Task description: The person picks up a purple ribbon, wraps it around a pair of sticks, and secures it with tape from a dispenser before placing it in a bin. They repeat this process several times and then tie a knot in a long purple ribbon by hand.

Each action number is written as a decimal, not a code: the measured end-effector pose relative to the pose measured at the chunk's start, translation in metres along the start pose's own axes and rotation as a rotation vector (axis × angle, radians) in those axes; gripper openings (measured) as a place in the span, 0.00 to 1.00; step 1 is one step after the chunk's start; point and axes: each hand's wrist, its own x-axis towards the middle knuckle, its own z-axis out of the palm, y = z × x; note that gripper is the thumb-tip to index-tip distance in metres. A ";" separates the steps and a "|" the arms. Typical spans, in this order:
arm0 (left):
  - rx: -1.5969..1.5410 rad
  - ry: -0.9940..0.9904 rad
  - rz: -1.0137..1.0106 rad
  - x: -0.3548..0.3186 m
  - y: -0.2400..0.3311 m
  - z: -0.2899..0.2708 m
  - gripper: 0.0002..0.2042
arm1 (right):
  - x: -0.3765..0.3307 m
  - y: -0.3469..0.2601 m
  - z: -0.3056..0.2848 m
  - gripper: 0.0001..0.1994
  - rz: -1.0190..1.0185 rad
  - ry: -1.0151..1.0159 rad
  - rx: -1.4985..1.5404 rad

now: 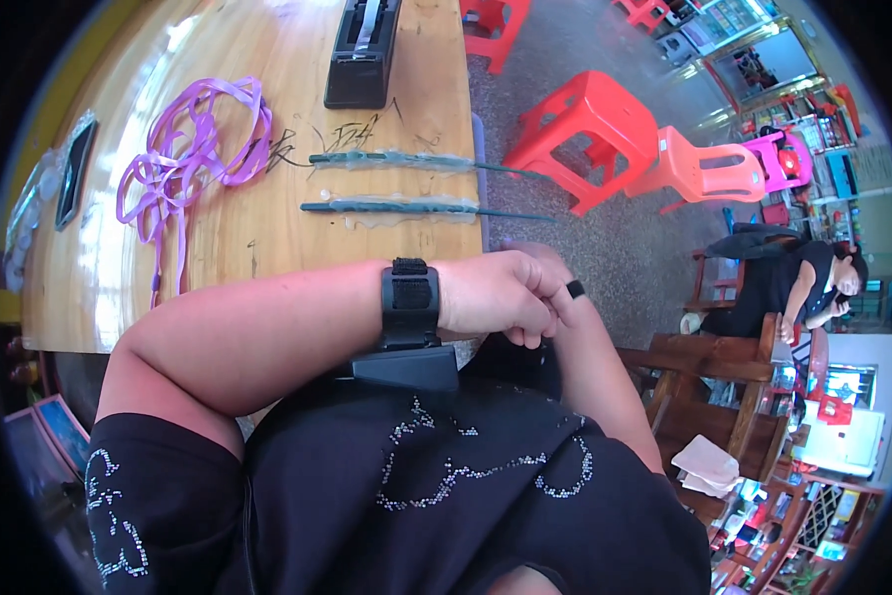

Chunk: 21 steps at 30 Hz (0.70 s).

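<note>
My left hand (501, 293) lies across my body at the near edge of the wooden table (89, 288), its fingers curled shut against my right forearm (595, 377). A black strap with a small black box sits on the left wrist (409, 297), and a black ring shows on one finger. My right hand is hidden behind the left one, so I cannot tell how it is held. Neither hand visibly holds an object. Nearest on the table lie two thin green stems (396, 205) side by side, each partly wrapped in clear film.
A tangle of purple ribbon (188, 149) lies at the table's left, a black tape dispenser (364, 50) at the far edge, a dark flat device (74, 174) at the far left. Red, orange and pink plastic stools (585, 119) stand right. A seated person (793, 283) and wooden chair (714, 367) are nearby.
</note>
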 end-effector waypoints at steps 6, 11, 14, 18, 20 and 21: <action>-0.097 0.039 0.042 -0.005 -0.006 -0.007 0.14 | -0.012 -0.038 0.021 0.21 -0.373 0.138 0.350; 0.057 0.050 0.082 -0.004 -0.002 -0.001 0.11 | -0.053 -0.025 0.002 0.11 -0.500 -0.010 -0.195; 0.095 0.040 0.066 -0.003 -0.001 0.002 0.07 | -0.086 -0.023 -0.004 0.09 -0.454 0.023 0.232; 0.228 0.125 0.078 -0.024 0.007 -0.004 0.07 | -0.172 -0.078 0.019 0.07 -0.835 -0.215 0.466; 0.304 0.210 0.163 -0.037 0.021 -0.009 0.07 | -0.204 -0.090 0.000 0.07 -0.850 -1.309 1.052; 0.391 0.270 0.234 -0.035 0.031 -0.010 0.07 | -0.216 -0.127 -0.010 0.11 -0.915 -1.870 0.343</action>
